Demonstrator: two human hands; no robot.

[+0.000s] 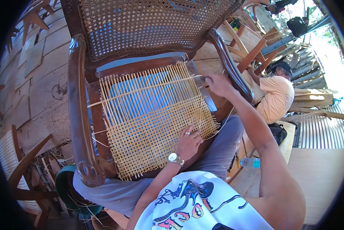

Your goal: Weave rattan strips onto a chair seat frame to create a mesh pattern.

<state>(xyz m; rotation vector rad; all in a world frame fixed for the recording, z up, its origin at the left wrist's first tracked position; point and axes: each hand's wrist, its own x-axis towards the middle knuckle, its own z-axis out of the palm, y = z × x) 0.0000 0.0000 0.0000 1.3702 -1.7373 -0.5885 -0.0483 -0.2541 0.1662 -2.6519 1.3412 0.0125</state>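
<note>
Two bare hands work on a dark wooden chair lying across the person's lap: the left hand rests flat, fingers loose, on the near right corner of its half-woven pale cane seat. The right hand, arm outstretched, pinches a thin cane strand at the seat's far right edge. Another person in a pale shirt sits beyond the armrest.

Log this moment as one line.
left hand: flat on woven cane seat | right hand: pulling cane strand at seat's far edge | chair: across lap | weave: partly done
</note>
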